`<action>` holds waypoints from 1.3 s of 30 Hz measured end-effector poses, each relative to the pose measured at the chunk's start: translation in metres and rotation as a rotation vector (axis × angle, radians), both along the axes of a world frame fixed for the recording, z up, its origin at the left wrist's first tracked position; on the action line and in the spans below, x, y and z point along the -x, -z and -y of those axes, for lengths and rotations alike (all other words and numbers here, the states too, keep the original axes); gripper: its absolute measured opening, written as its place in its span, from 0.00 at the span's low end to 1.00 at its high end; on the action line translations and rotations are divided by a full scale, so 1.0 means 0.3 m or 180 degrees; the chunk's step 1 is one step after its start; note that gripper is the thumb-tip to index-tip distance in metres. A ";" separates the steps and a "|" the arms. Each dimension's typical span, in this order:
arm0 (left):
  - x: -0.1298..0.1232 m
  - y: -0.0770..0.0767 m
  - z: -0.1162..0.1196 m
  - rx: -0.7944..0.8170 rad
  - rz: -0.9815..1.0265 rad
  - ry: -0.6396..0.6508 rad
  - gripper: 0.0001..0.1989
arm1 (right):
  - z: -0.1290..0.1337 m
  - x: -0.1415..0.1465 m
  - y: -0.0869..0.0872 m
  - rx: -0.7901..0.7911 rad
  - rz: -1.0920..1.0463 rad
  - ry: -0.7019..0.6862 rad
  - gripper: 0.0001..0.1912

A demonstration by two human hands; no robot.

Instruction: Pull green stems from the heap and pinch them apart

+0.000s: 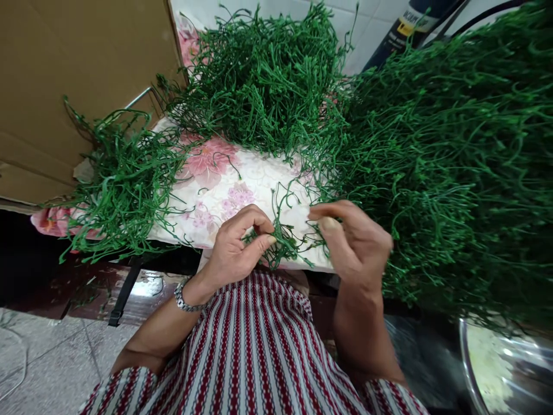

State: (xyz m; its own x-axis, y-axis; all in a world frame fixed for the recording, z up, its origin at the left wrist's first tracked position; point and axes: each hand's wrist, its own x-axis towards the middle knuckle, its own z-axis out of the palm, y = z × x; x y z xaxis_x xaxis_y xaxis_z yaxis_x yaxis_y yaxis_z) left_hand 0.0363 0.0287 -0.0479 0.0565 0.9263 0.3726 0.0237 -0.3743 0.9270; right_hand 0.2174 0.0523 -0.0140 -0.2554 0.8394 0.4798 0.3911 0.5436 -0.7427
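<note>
Thin green plastic stems with small branching tips lie in a small tangle [283, 245] at the front edge of the flowered cloth. My left hand [242, 245] pinches part of this tangle between thumb and forefinger. Just to the right, my right hand [356, 242] is raised over the cloth edge, slightly blurred, its thumb and forefinger curled toward each other with a gap; nothing is clearly visible between them. A loose pile of the same stems [125, 184] sits at the left, a bigger pile [268, 80] at the back, and a very large heap [444, 161] on the right.
A cardboard box [86, 75] stands at the back left. A dark bottle [400, 31] leans behind the heap. At the lower right is a shiny metal bowl [469, 369]. The flowered cloth [254, 167] shows between the piles, with a few stray stems on it.
</note>
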 end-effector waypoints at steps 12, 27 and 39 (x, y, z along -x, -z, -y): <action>-0.057 -0.005 -0.015 0.0725 0.1030 0.0455 0.04 | 0.017 -0.024 0.027 -0.0563 0.0411 -0.0580 0.12; -0.085 -0.024 -0.055 0.1622 0.1635 0.0516 0.08 | 0.017 -0.017 0.064 -0.1258 0.0616 -0.0445 0.12; -0.090 0.008 -0.020 0.0491 0.1082 -0.0136 0.04 | 0.038 0.024 0.074 -0.1151 0.0564 -0.0154 0.09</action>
State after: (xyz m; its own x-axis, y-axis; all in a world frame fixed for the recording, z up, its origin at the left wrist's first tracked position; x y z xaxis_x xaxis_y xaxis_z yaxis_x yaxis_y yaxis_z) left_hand 0.0632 0.0347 -0.0504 -0.0862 0.9718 0.2194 -0.2827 -0.2351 0.9300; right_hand 0.2102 0.0410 -0.0363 -0.3957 0.6096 0.6869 0.4636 0.7782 -0.4236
